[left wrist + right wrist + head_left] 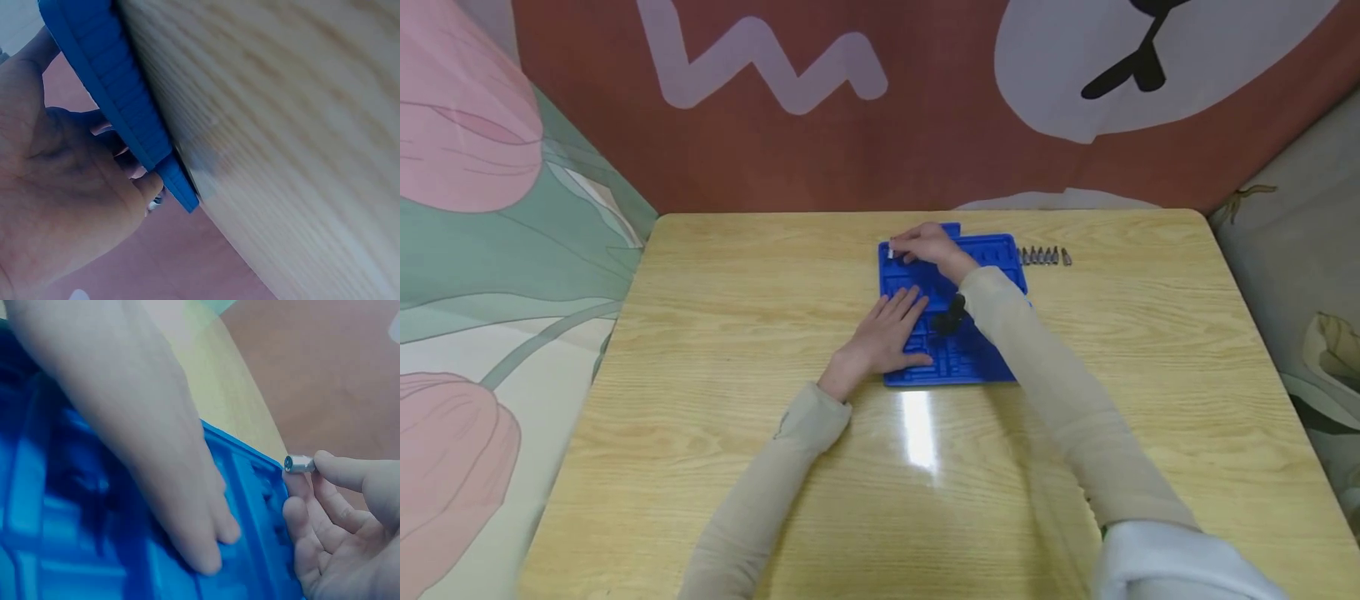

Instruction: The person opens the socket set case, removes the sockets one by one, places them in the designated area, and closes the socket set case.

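Observation:
A blue moulded plastic tray (936, 287) with many shaped recesses lies on the table. My left hand (887, 337) rests flat on its left side, fingers spread and straight. Over the tray's far left corner, my right hand (928, 246) pinches a small silver socket (300, 464) between thumb and fingertips. The socket's hollow end shows in the right wrist view, close above a row of small recesses along the tray's edge. In the left wrist view, the ribbed outer wall of the tray (106, 75) stands beside the left palm.
Several small metal bit pieces (1039, 256) stand in a row on the wooden table (760, 292), just right of the tray. A black device (949, 317) sits under the right wrist. A printed red-brown cloth (850, 158) hangs behind the table's far edge.

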Demonstrator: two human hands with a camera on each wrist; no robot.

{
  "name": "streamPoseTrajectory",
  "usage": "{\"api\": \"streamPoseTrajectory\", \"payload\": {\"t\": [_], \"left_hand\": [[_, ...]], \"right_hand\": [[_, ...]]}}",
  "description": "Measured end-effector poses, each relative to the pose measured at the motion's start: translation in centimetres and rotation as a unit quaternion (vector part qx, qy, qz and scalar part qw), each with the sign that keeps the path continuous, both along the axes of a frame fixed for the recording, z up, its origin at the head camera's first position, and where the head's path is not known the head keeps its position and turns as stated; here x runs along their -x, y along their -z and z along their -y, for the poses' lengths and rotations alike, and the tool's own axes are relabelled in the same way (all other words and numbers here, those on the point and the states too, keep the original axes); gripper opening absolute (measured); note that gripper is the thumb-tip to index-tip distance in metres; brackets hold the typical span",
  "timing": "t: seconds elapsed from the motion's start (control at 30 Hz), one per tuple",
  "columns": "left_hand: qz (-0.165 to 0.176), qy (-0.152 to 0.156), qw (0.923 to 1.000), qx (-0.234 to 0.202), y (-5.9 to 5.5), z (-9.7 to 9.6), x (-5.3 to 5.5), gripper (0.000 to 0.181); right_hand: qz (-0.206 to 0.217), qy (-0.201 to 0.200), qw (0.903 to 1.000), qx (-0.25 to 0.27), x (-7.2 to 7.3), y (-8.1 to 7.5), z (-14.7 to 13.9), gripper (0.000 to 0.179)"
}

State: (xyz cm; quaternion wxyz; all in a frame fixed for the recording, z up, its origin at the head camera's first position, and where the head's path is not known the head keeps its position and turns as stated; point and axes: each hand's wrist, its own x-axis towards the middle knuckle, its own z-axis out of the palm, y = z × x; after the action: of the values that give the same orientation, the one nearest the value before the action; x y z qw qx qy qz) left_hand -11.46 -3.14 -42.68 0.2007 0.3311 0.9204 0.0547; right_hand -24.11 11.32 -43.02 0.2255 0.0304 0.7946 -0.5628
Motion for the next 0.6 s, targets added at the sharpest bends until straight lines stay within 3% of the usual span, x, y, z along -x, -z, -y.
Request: {"api": "streamPoseTrajectory", "payload": {"t": [0.13,0.33,0.6], "left_hand": [[-0.002,-0.003,1.0000,-0.003,0.0,0.0,-0.1,0.097],[-0.002,0.002,0.9999,-0.014,0.1,-0.4,-0.1,0.097],[-0.005,0.001,0.9998,-0.020,0.2,0.2,-0.1,0.096]], "right_hand": [[0.015,0.007,0.9983,0.055,0.0,-0.5,-1.9,0.040],[0.030,0.068,0.9874,0.140,-0.9,-1.5,-8.2,0.046],[0.002,0.124,0.9900,0.066,-2.7,-2.3,-17.1,0.043]]}}
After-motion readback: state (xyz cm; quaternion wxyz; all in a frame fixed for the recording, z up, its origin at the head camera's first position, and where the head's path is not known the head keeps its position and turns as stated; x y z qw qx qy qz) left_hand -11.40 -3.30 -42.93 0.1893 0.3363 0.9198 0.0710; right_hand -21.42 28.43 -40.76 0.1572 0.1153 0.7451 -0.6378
